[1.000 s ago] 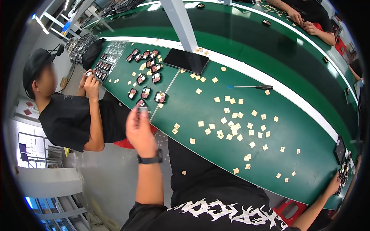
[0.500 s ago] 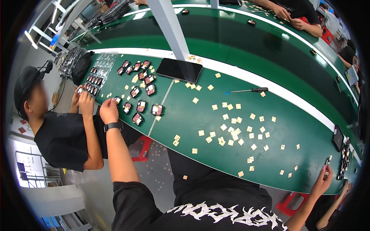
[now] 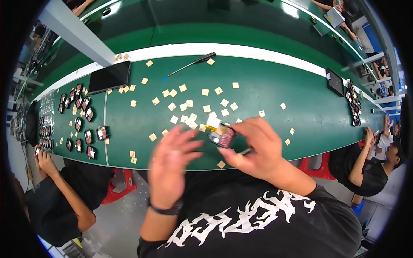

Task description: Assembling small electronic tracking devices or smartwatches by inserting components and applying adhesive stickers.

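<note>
My right hand grips a small black electronic module between thumb and fingers, above the near part of the table. The module has a dark reddish face, a round pale spot and a strip of yellow film at its top. Just left of it is my left hand, smeared by motion, with its fingers apart and nothing visible in them. A dark band circles my left wrist. Small cream paper squares lie scattered on the green tabletop beyond both hands.
Several similar modules stand in a group at left, near a black flat panel. A screwdriver lies by the white far edge. At far right are a black tray and a dark pile of parts. People sit on both sides.
The view has swung right. My left hand has come away from the modules at left, and my right hand from the far right; both are now close together in front of me.
</note>
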Tool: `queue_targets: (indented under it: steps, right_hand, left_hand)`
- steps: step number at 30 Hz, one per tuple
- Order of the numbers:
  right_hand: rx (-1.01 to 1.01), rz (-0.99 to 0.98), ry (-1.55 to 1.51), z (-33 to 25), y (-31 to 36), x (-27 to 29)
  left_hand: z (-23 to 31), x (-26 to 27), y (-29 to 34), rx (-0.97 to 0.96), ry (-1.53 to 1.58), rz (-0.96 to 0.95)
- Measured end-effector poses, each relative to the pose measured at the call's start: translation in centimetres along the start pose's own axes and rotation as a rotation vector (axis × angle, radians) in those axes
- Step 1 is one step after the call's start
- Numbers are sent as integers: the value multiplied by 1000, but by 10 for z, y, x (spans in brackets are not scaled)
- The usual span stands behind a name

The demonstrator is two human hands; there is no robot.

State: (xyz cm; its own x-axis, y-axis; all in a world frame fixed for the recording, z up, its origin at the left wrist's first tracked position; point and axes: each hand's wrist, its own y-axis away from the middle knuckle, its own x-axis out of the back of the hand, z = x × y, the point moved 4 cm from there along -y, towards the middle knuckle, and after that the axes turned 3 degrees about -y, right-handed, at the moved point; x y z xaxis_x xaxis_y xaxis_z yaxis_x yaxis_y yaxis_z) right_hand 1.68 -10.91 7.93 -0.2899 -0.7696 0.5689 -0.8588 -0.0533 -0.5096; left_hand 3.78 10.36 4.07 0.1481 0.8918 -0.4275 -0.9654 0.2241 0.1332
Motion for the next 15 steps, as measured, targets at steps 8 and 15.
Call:
queue_targets:
  steps: [8, 15]
  right_hand:
    - [-286, -171, -200, 7, 6, 2]
    - [-364, -397, 161, 40, 24, 23]
  left_hand:
    - [-47, -33, -12, 317, 79, -76]
    - [-48, -47, -12, 290, -248, -108]
